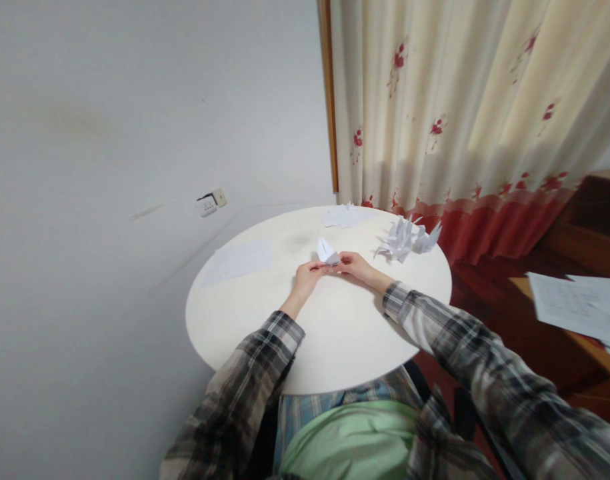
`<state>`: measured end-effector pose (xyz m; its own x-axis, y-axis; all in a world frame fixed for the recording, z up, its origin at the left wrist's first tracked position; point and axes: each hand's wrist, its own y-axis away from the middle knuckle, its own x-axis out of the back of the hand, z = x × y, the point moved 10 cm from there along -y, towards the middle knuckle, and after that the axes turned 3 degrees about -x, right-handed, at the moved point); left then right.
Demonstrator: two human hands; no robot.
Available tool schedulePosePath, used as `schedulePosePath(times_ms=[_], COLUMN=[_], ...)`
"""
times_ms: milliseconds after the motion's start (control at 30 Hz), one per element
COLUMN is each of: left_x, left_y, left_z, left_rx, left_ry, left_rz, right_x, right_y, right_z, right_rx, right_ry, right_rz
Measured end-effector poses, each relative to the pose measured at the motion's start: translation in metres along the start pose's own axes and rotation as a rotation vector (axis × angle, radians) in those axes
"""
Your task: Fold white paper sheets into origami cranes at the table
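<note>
Above the middle of the round white table (345, 340), a small piece of folded white paper (327, 251) is held between both hands, its pointed flaps standing up. My left hand (307, 275) pinches its lower left corner. From the other side, my right hand (353, 263) grips the lower right edge, fingers closed. The fingertips cover the paper's bottom part. To the right of my right hand, a cluster of folded white paper pieces (399, 240) with pointed tips sits on the table.
Flat white sheets (242, 260) lie at the table's left; more paper (345, 216) lies at its far edge. A wall with a socket (206, 205) borders the left, a flowered curtain (435, 127) the back. Written sheets (579, 307) rest on wooden furniture at right.
</note>
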<state>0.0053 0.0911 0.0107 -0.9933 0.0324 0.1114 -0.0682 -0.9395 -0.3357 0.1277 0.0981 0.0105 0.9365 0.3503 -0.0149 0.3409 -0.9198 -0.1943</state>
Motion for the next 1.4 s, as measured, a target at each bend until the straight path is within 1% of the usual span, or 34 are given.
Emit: schedulePosePath(times_ms=[133,233,400,533,700,967,1067,1233,1400], left_x=[-0.005,-0.004,-0.003,0.0,0.002,-0.002,-0.001,-0.001,-0.006], left_y=[0.001,-0.001,-0.001,-0.002,-0.002,0.003,0.003,0.001,0.001], left_z=[0.0,-0.003,-0.007,-0.007,-0.005,0.007,0.005,-0.002,-0.003], left_rx=[0.025,0.04,0.046,0.02,0.022,0.02,0.035,0.034,0.009], left_ry=[0.12,0.151,0.135,0.087,0.054,0.077,0.059,0.021,0.046], left_rz=[-0.012,0.002,0.001,0.013,0.032,0.022,0.03,0.009,-0.032], right_x=[0.007,0.008,0.007,0.004,0.002,0.01,0.01,0.009,0.016], right_y=[0.0,0.001,0.003,0.005,0.004,0.0,0.0,0.0,-0.003], right_z=[0.001,-0.001,-0.001,0.0,-0.003,-0.006,-0.007,-0.007,0.001], right_rx=[-0.013,-0.021,-0.031,-0.049,-0.022,0.049,0.064,0.094,0.053], right_ry=[0.068,0.092,0.073,0.022,-0.005,0.142,0.137,0.118,0.084], right_rz=[0.064,0.079,0.077,0.066,0.058,0.115,0.119,0.091,0.135])
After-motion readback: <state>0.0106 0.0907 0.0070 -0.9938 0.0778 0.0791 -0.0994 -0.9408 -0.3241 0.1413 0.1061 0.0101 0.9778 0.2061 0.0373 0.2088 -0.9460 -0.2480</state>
